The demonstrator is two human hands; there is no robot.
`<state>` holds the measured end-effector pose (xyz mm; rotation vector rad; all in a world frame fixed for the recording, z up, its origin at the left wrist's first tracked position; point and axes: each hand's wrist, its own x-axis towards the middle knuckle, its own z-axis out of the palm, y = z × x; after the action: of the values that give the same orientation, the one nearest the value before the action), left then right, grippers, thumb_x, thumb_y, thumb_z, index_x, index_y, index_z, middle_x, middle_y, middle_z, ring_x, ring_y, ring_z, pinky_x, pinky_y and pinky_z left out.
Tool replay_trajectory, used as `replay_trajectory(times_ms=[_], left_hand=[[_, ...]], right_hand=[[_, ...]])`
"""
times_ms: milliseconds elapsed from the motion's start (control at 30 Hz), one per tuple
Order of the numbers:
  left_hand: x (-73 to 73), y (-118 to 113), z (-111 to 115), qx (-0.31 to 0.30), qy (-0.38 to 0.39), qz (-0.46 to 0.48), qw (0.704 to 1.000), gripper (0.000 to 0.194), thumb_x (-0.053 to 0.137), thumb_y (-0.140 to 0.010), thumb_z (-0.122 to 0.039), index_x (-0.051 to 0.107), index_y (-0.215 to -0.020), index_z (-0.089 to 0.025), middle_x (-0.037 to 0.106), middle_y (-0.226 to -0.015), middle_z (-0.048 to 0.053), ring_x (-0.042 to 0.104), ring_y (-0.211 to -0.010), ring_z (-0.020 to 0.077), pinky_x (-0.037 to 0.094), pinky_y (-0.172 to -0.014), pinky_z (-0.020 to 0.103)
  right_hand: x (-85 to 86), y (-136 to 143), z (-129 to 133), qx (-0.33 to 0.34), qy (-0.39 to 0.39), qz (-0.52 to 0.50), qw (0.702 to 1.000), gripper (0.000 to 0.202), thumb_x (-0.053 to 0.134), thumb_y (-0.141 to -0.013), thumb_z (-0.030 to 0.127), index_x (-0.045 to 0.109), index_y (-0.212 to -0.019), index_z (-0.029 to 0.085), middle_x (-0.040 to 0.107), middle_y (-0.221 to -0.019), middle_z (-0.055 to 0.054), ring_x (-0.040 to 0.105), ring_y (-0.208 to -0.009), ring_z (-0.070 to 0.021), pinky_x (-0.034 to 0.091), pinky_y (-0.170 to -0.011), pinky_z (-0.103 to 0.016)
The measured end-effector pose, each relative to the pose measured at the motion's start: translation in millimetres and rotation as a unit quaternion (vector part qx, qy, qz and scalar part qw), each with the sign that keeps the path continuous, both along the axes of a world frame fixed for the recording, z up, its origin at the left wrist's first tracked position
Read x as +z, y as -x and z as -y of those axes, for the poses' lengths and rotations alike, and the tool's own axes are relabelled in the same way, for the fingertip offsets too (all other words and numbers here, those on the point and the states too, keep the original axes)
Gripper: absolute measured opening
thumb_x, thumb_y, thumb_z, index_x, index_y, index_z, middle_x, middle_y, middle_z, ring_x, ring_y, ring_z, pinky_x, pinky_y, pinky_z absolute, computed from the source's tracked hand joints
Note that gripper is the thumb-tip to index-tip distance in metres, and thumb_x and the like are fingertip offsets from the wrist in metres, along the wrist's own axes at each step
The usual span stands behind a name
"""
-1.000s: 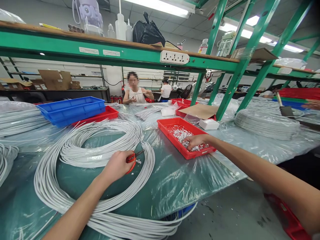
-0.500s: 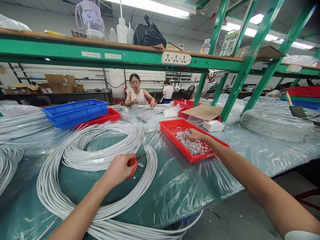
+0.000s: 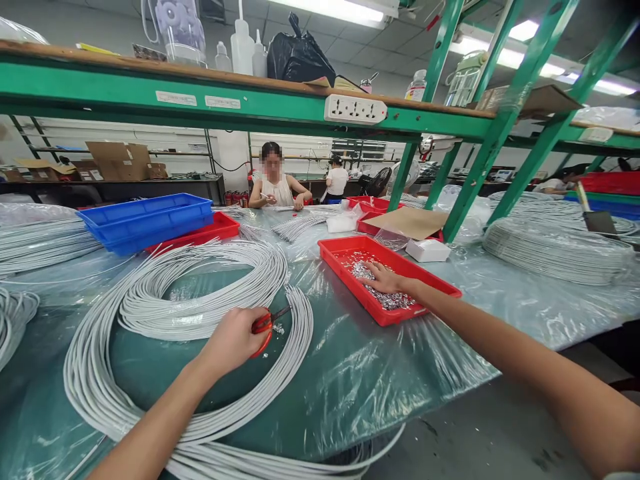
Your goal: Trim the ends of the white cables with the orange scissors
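My left hand (image 3: pixel 241 337) is closed round the red handles of a pair of scissors (image 3: pixel 264 325), whose dark blades point right toward the cut ends of a white cable coil (image 3: pixel 300 333). A few small metal pieces (image 3: pixel 278 328) lie beside the blades. Over on the right, my right hand (image 3: pixel 384 277) rests palm down, fingers spread, on a heap of small silvery pieces (image 3: pixel 393 299) in a red tray (image 3: pixel 350 291). A second white coil (image 3: pixel 200 320) lies behind my left hand.
Stacked blue trays (image 3: pixel 150 220) sit at the back left over a red tray. A green shelf beam (image 3: pixel 280 107) crosses above, its posts at right. A white box (image 3: pixel 427 251) stands behind the tray. Across the table sits a person (image 3: pixel 280 190).
My right hand has gone from closed fingertips in the pieces to spread fingers lying over them. The left hand still holds the scissors. The view has shifted slightly.
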<state>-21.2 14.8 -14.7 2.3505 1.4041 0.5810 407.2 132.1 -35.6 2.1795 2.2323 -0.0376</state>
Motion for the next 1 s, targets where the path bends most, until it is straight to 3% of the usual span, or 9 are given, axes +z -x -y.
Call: replay_trajectory(times_ms=[100,333,467,567,733,1000], left_hand=[[-1.0,0.4,-0.7,-0.001,-0.002,-0.002,1.000,0.018,0.047,-0.078,-0.023,0.037,-0.063,-0.020,0.038,-0.055,-0.004,0.028,-0.054,0.0118,0.021,-0.054,0.025],[-1.8,0.4,-1.3,0.003,-0.005,0.000,1.000,0.020,0.047,-0.076,-0.023,0.035,-0.061,-0.021,0.038,-0.054,-0.004,0.028,-0.053,0.0120,0.020,-0.053,0.025],[-2.1,-0.1,-0.9,0.008,-0.004,-0.002,1.000,0.019,0.048,-0.076,-0.022,0.035,-0.061,-0.021,0.038,-0.054,-0.004,0.028,-0.053,0.0119,0.020,-0.054,0.026],[-2.3,-0.1,-0.9,0.008,-0.009,-0.012,1.000,0.019,0.048,-0.076,-0.022,0.036,-0.062,-0.020,0.039,-0.054,-0.004,0.029,-0.054,0.0120,0.020,-0.054,0.026],[-2.3,0.2,-1.0,0.007,-0.012,-0.014,1.000,0.017,0.047,-0.077,-0.022,0.039,-0.063,-0.021,0.040,-0.054,-0.003,0.031,-0.054,0.0121,0.020,-0.054,0.026],[-1.2,-0.3,0.4,0.004,-0.006,-0.006,1.000,0.018,0.046,-0.078,-0.021,0.037,-0.063,-0.020,0.041,-0.054,-0.004,0.032,-0.053,0.0114,0.021,-0.053,0.026]], right_hand=[[-6.5,5.5,2.7,0.007,-0.005,0.018,1.000,0.075,0.033,-0.093,0.065,0.031,-0.151,0.017,0.039,-0.151,-0.020,0.036,-0.141,-0.0353,0.032,-0.111,-0.048],[-3.4,20.3,8.1,0.027,-0.042,0.067,0.996,0.049,0.033,-0.099,0.043,0.048,-0.132,0.009,0.051,-0.135,-0.028,0.045,-0.131,-0.0394,0.035,-0.104,-0.051],[-2.1,23.9,9.3,0.038,-0.037,0.072,0.996,0.040,0.033,-0.101,0.036,0.052,-0.126,0.010,0.062,-0.120,-0.024,0.057,-0.118,-0.0335,0.041,-0.099,-0.044],[-1.5,23.5,9.1,0.031,-0.029,0.065,0.997,0.038,0.039,-0.101,0.039,0.054,-0.125,0.013,0.066,-0.112,-0.015,0.064,-0.104,-0.0260,0.047,-0.094,-0.044],[5.6,19.7,0.9,0.005,-0.032,0.044,0.999,0.032,0.055,-0.096,0.038,0.060,-0.119,0.016,0.063,-0.118,-0.009,0.063,-0.102,-0.0207,0.053,-0.089,-0.043],[18.2,8.7,-19.8,-0.061,-0.054,-0.037,0.996,0.030,0.057,-0.095,0.034,0.060,-0.120,0.018,0.061,-0.122,-0.009,0.063,-0.103,-0.0207,0.054,-0.087,-0.041]])
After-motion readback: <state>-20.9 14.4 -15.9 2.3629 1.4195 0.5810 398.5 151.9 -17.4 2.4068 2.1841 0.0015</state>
